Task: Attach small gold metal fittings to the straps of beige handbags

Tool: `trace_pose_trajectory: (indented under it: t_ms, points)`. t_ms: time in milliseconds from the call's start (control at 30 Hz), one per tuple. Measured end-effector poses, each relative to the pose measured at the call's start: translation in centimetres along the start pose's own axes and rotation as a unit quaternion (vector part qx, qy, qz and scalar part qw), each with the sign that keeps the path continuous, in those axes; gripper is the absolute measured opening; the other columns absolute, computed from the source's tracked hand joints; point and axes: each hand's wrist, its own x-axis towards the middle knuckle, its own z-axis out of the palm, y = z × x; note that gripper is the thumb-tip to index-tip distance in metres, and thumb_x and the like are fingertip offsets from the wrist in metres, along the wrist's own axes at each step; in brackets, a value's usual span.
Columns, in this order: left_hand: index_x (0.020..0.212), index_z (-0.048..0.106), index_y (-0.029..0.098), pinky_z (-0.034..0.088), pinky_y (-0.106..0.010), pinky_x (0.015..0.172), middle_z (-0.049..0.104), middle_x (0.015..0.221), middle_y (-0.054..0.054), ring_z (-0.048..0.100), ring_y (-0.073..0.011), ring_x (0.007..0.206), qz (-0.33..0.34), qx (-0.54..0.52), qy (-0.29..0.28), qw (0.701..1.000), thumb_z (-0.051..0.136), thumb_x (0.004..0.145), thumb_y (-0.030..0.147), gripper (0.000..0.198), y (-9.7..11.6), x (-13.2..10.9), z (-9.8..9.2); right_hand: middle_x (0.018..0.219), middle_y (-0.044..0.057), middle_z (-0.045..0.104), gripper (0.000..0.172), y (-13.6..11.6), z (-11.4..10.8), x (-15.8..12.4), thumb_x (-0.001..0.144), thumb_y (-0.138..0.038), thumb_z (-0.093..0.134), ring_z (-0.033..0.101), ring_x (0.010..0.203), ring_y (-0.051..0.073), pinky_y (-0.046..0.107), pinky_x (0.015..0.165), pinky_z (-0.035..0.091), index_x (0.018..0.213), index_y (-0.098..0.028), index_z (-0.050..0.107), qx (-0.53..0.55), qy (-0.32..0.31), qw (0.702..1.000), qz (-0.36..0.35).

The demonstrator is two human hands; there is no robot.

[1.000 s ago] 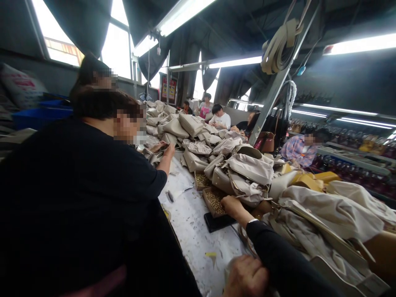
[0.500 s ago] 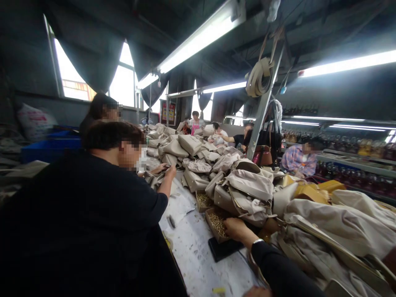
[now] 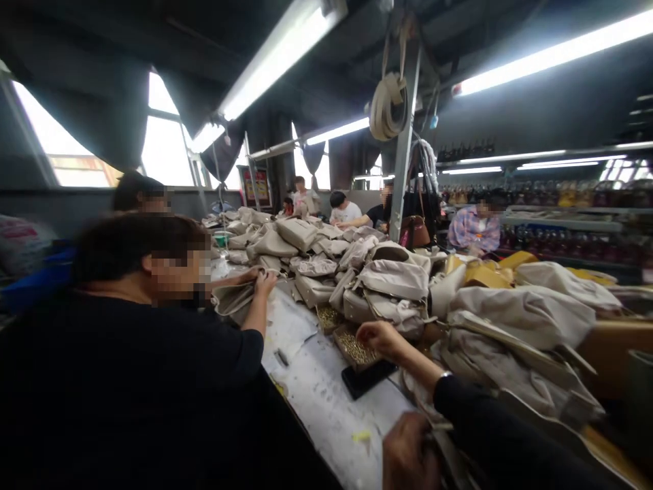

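Observation:
My right hand point(image 3: 380, 338), at the end of a black sleeve with a bracelet, hovers at the edge of a shallow box of small gold-coloured metal pieces point(image 3: 352, 348). Its fingers are bent down and drawn together; anything between them is too small to make out. Low in the view, my left hand point(image 3: 411, 452) is blurred and curled at the edge of a beige bag point(image 3: 449, 452), which it appears to grip. A dark flat object point(image 3: 363, 381), perhaps a phone, lies just in front of the box.
A second box of metal pieces point(image 3: 328, 317) stands behind the first. Beige bags point(image 3: 392, 279) are heaped along the white tabletop point(image 3: 316, 395), with yellow bags point(image 3: 484, 272) farther right. On my left, a co-worker point(image 3: 153, 354) handles a beige bag. A metal post point(image 3: 405, 150) rises beyond.
The view has swung to the right. My right hand has lifted slightly over the box, and my left hand has come farther into view with the bag edge. The co-worker's bag has opened out more.

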Motion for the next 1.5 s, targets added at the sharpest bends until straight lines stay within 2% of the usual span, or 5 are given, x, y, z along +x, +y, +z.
trace_pose_trajectory:
  t_ms: [167, 333, 500, 667, 1500]
  points:
    - [0.092, 0.067, 0.017, 0.054, -0.026, 0.071, 0.07, 0.083, -0.001, 0.066, -0.0161, 0.078, -0.007, -0.013, 0.077, 0.997, 0.051, 0.079, 0.004, 0.024, -1.1, 1.6, 0.0, 0.085, 0.004, 0.074, 0.028, -0.3, -3.8, -4.6, 0.083, -0.04, 0.077, 0.07, 0.076, 0.016, 0.029, 0.072, 0.057, 0.093, -0.016, 0.067, 0.222, 0.027, 0.974, 0.032]
    - [0.099, 0.067, 0.017, 0.058, -0.031, 0.083, 0.075, 0.097, -0.006, 0.072, -0.019, 0.091, 0.126, -0.056, -0.017, 0.99, 0.049, 0.083, 0.003, 0.028, 1.5, 4.1, -2.1, 0.088, 0.007, 0.075, 0.05, -0.3, -7.5, -13.2, 0.071, -0.057, 0.087, 0.069, 0.073, 0.015, 0.03, 0.073, 0.057, 0.09, -0.016, 0.065, 0.337, 0.062, 0.937, 0.069]
    - [0.108, 0.063, 0.018, 0.061, -0.036, 0.089, 0.072, 0.106, -0.009, 0.073, -0.0212, 0.102, 0.213, -0.077, -0.066, 0.972, 0.049, 0.092, 0.002, 0.026, 4.1, 2.7, -1.8, 0.073, -0.001, 0.067, 0.052, -0.8, -9.2, -20.9, 0.064, -0.055, 0.092, 0.055, 0.062, 0.009, 0.022, 0.062, 0.044, 0.085, -0.013, 0.07, 0.358, 0.075, 0.925, 0.104]
    - [0.118, 0.063, 0.017, 0.061, -0.04, 0.096, 0.064, 0.113, -0.01, 0.069, -0.0241, 0.117, 0.276, -0.03, -0.078, 0.957, 0.053, 0.096, 0.002, 0.028, 6.9, 1.4, -1.1, 0.078, 0.0, 0.068, 0.035, -3.0, -11.0, -25.3, 0.081, -0.045, 0.083, 0.055, 0.069, 0.011, 0.023, 0.066, 0.042, 0.09, -0.013, 0.073, 0.292, -0.024, 0.953, 0.084]
    - [0.112, 0.066, 0.019, 0.063, -0.028, 0.081, 0.064, 0.102, -0.006, 0.073, -0.019, 0.1, 0.323, 0.017, -0.039, 0.946, 0.061, 0.089, 0.001, 0.03, 9.8, 1.7, -0.2, 0.087, 0.004, 0.065, 0.038, -4.6, -12.1, -27.3, 0.098, -0.05, 0.066, 0.063, 0.079, 0.014, 0.023, 0.07, 0.046, 0.09, -0.016, 0.08, 0.114, -0.021, 0.988, -0.097]
